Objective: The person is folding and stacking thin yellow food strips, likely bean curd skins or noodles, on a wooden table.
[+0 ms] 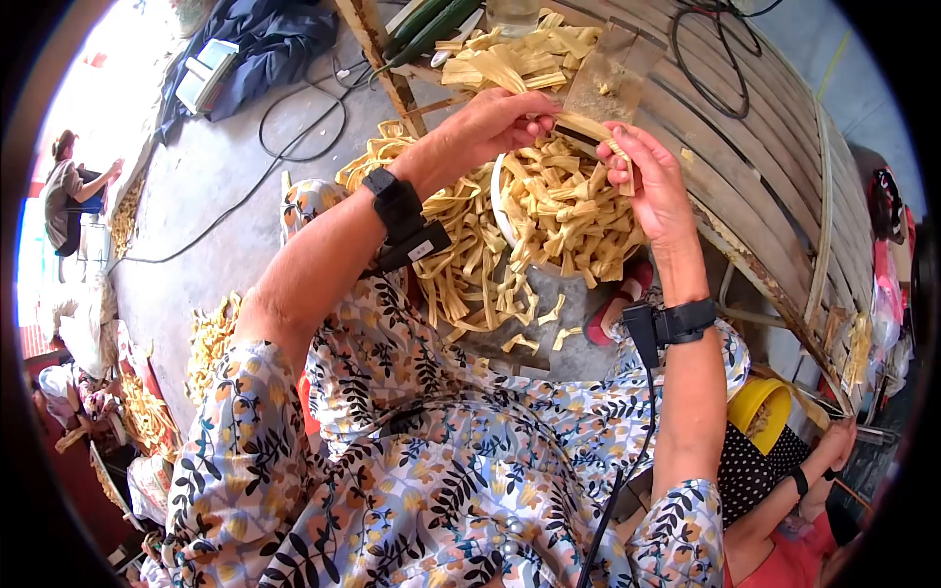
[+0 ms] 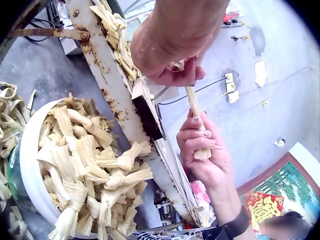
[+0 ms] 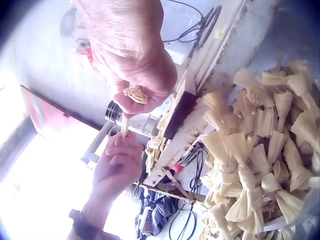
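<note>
Between my two hands stretches a pale yellow strip (image 1: 586,127), flat and folded like tofu skin. My left hand (image 1: 500,125) pinches one end, above the heap. The right hand (image 1: 649,176) curls its fingers round the other end, and a short tail (image 2: 202,153) pokes out below them in the left wrist view. In the right wrist view a bunched end (image 3: 136,95) shows within the right hand's curled fingers. Beneath the hands, a white-rimmed bucket (image 2: 31,162) is heaped with knotted strips (image 1: 578,211). Long loose strips (image 1: 446,235) hang to the bucket's left.
A slatted wooden table (image 1: 730,167) with a rusty metal edge stands ahead and right, holding more strips (image 1: 520,61) and cucumbers (image 1: 431,29). A few knots (image 1: 534,314) lie on the floor. A cable (image 1: 225,211) crosses the floor at left. Another person's hand (image 1: 833,446) is at lower right.
</note>
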`<act>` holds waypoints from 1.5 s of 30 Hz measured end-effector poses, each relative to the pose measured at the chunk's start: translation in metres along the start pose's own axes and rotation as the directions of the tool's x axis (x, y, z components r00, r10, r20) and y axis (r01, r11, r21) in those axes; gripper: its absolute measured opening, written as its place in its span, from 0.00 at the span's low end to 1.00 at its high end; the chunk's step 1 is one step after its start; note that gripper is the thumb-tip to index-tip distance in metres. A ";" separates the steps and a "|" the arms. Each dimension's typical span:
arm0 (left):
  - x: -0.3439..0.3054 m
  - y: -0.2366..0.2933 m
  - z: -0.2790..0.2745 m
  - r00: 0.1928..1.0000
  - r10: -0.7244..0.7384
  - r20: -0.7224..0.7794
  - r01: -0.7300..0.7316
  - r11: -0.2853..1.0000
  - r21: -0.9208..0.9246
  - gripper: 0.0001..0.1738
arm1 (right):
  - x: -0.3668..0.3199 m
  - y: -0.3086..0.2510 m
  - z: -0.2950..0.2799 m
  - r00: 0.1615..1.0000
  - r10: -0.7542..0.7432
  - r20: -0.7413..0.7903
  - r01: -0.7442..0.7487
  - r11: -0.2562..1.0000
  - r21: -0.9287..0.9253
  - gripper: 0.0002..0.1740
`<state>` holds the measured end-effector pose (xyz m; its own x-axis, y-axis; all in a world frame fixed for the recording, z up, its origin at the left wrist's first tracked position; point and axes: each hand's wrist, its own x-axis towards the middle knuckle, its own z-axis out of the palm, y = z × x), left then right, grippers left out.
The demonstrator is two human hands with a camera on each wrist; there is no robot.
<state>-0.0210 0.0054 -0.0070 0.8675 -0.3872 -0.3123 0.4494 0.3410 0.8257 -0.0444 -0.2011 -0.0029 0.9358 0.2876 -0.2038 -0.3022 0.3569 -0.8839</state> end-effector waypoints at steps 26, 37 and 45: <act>0.096 0.026 0.008 0.950 0.311 0.022 -0.312 0.948 0.067 0.11 | 0.074 -0.035 -0.019 0.862 -0.374 -0.342 0.283 0.915 -0.287 0.10; 0.105 0.025 0.010 0.953 0.295 -0.062 -0.294 0.955 0.033 0.10 | 0.085 -0.026 -0.025 0.831 -0.399 -0.388 0.297 0.908 -0.297 0.10; 0.112 0.018 0.009 0.952 0.288 -0.107 -0.288 0.957 0.021 0.09 | 0.094 -0.017 -0.026 0.802 -0.416 -0.429 0.291 0.899 -0.329 0.11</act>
<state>0.0824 -0.0393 -0.0231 0.9778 -0.1788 -0.1091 0.1761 0.4201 0.8902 0.0531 -0.2036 -0.0180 0.9539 -0.2990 0.0241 0.0602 0.1123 -0.9918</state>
